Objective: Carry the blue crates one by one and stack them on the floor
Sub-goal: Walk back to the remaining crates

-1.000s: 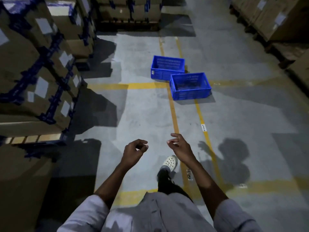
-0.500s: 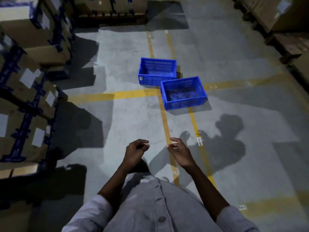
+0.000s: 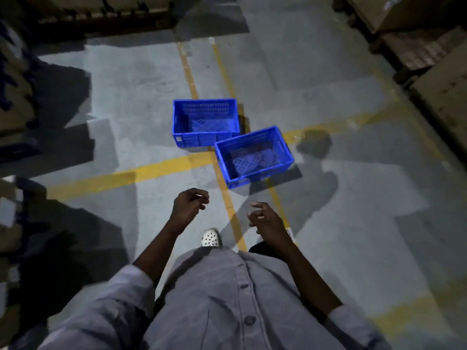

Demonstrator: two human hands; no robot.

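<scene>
As seen from the head-worn camera, looking forward and down: two blue crates on the grey concrete floor (image 3: 131, 97), both upright with open tops, side by side and not stacked, well ahead of the hands.

Far crate (image 3: 207, 140): long axis lying left to right across the view, long walls facing toward and away from the viewer. Slotted walls and lattice bottom visible, with a small pale label at the left end of the near wall.

Near crate (image 3: 260, 176): to the right of the first and closer to the viewer. Long axis turned to run from lower left to upper right, one short end pointing toward the head of a cast shadow (image 3: 316, 152). Far-left corner close against the front right corner of the far crate, contact not resolvable. Set on the crosswise yellow line (image 3: 126, 174) where the lengthwise yellow lines (image 3: 228, 205) cross it, with the far crate just beyond that line.

Left hand (image 3: 188, 207): raised in front of the torso, fingers loosely curled with the thumb near the fingertips, holding nothing. Right hand (image 3: 265, 219): at similar height, fingers half bent and slightly spread, likewise empty. Both clear of the crates, one lengthwise line showing between them.

Bare forearms, rolled sleeves and a buttoned grey shirt (image 3: 227, 299) in the lower part of the view. One white perforated clog (image 3: 211, 238) on the floor below the left hand. Stacked cardboard boxes (image 3: 442, 97) along the right edge; more boxes, dark and blurred, at the left (image 3: 15, 84).
</scene>
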